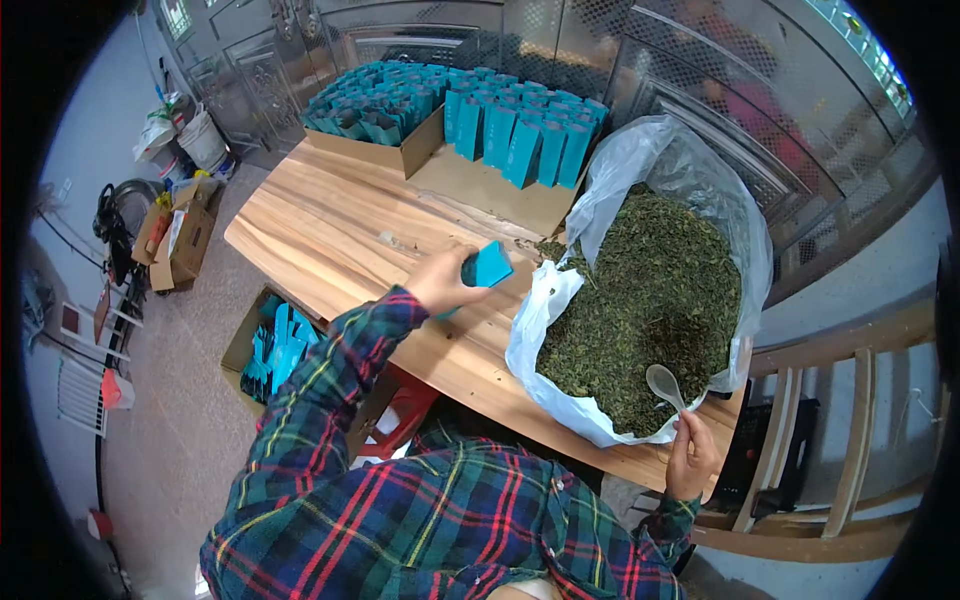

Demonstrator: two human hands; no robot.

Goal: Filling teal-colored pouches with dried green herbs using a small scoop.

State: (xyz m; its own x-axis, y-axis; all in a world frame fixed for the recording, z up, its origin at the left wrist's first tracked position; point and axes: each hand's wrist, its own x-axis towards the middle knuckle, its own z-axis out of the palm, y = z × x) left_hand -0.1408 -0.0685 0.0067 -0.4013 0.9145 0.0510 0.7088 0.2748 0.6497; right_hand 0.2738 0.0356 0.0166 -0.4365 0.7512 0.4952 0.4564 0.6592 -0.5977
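Observation:
Over the middle of the wooden table (330, 202), my left hand (448, 281) holds a small teal packet (491, 265) between thumb and fingers. My right hand (691, 456) grips the handle of a pale spoon (664, 381) at the near right edge of a large plastic bag. The spoon's bowl is over dried, chopped green leaves (637, 300) that fill the open plastic bag (536, 330). Whether the spoon carries any leaves cannot be told. Some leaf bits lie on the table between the packet and the bag.
Upright teal packets (525, 142) stand on cardboard at the table's back, beside a cardboard box (360, 150) full of more. Flat teal packets (289, 345) lie in a box below the left edge. A wooden rack (855, 442) stands at right, a patterned metal door (480, 37) behind.

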